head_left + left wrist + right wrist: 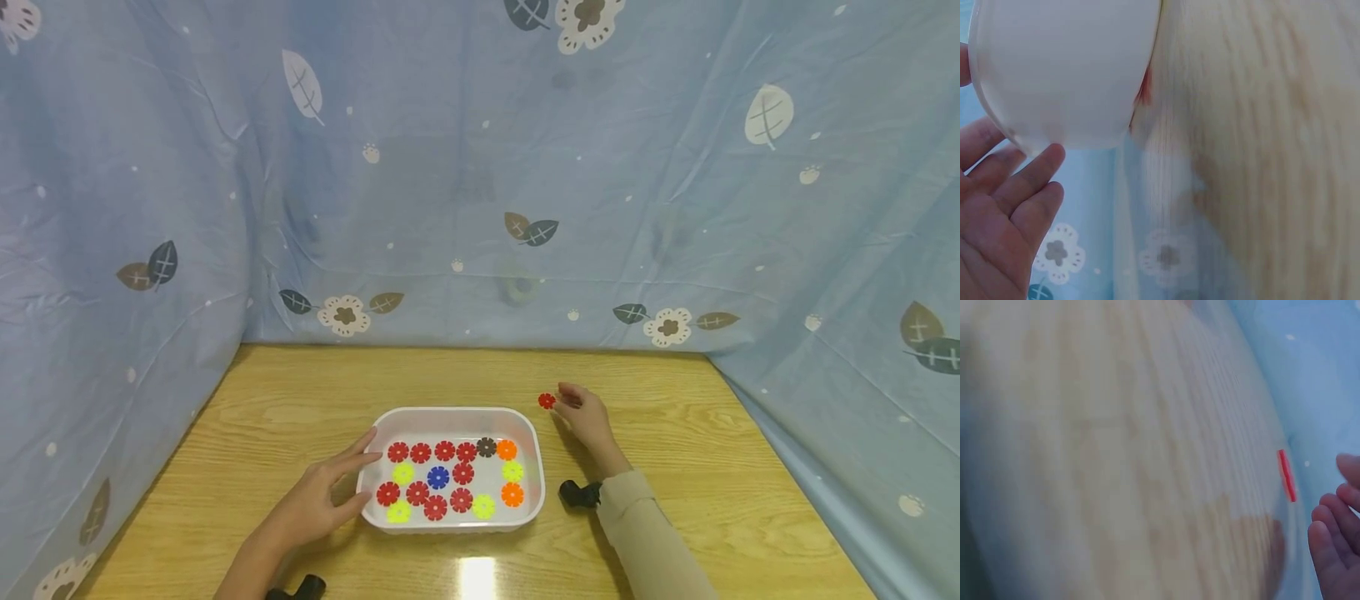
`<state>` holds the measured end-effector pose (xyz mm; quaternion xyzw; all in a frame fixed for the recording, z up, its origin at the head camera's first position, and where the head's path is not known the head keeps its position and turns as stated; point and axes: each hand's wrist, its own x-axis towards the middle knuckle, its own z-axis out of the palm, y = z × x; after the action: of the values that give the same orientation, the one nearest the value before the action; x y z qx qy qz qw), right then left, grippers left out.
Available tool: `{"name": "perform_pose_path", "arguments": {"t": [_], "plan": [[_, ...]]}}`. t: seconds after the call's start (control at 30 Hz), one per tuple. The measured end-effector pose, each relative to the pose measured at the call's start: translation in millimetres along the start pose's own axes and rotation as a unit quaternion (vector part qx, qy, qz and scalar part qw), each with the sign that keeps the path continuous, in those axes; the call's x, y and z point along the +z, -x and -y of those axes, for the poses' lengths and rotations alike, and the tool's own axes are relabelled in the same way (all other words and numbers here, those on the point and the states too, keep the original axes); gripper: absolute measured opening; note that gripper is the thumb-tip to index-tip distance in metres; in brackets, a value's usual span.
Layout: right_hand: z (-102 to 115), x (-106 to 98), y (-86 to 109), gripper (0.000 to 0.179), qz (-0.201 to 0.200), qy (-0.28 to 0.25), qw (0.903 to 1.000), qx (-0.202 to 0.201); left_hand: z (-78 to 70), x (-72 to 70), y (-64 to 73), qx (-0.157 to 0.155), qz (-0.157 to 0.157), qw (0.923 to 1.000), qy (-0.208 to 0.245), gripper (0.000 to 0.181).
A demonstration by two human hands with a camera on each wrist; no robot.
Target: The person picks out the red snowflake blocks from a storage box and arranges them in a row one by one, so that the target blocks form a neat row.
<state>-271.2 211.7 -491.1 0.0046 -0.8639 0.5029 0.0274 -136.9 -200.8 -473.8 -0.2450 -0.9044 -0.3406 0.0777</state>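
A white plastic tray (pixel 450 528) holds several notched, flower-shaped plastic discs in red, yellow, orange, blue and one dark. At its left end is my left hand (pixel 318 500), fingers spread and fairly straight at the rim, thumb near the front corner. The left wrist view shows these fingers (pixel 1029 181) against the outside of the tray wall (pixel 1066 75). Beyond the tray's far right corner lies a single red disc (pixel 547 401). My right hand (pixel 587 417) is just right of it, fingers loosely bent. In the right wrist view, a gap separates the red disc (pixel 1287 475) from the fingertips (pixel 1319 531).
The wooden table (pixel 300 400) is bounded at the back and sides by a blue patterned curtain (pixel 465 192). Black wrist-worn devices show by the right wrist (pixel 577 494) and the left wrist (pixel 307 588).
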Motion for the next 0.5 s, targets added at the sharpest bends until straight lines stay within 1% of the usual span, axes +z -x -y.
{"name": "perform_pose_path", "arguments": {"t": [0.1,0.27,0.5], "plan": [[4,-3,5.1,0.044,0.009,-0.016,0.9998,-0.005,0.8,-0.1,0.0,-0.002,0.002,1.0000,0.000,0.044],[12,-5,15.5,0.044,0.021,-0.028,0.9989,-0.030,1.8,0.6,0.2,0.001,0.002,1.0000,0.003,0.044],[28,-6,36.5,0.044,0.034,-0.062,0.9963,-0.049,1.4,1.0,0.0,0.008,-0.006,1.0000,0.001,0.044]]}}
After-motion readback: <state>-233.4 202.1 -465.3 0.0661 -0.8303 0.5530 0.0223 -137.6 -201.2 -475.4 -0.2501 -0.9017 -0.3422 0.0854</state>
